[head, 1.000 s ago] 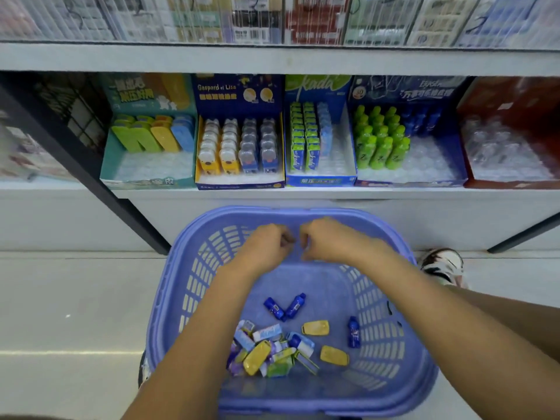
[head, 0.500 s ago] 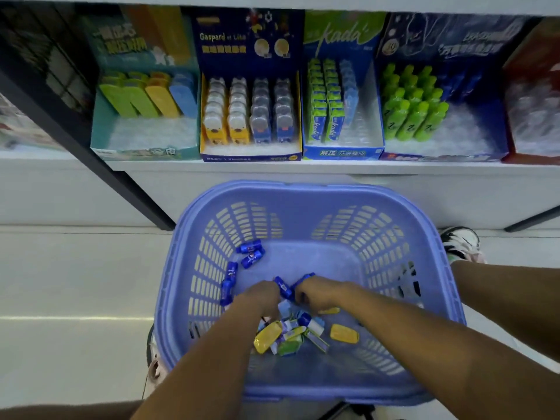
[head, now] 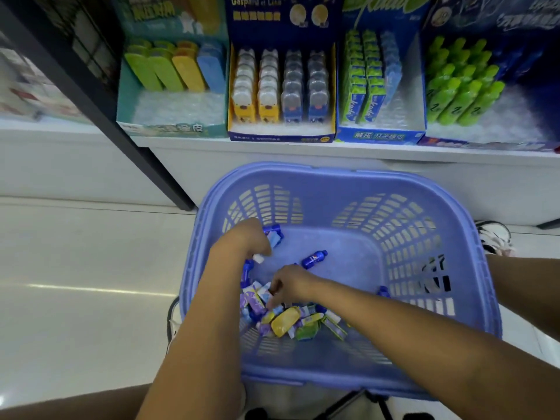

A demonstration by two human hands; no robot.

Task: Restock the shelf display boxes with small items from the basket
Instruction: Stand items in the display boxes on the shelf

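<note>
Picking | I see left grip [head: 247,242] clamped on small blue bottle-shaped items [head: 274,234], likely collecting several for one shelf trip | right grip [head: 289,283] reaches into mixed pile of small packets [head: 288,321] inside lilac slotted plastic basket [head: 333,174]; closure: cannot tell

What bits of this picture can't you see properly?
All in the head view:
- How many small blue items the left hand grips: its fingers cover them.
- Whether the right hand has pinched anything: its fingertips are down in the pile of items.
- Display box with green bottles: cut off by the frame edges, label blurred.
- Shoe: partly behind the basket.
</note>
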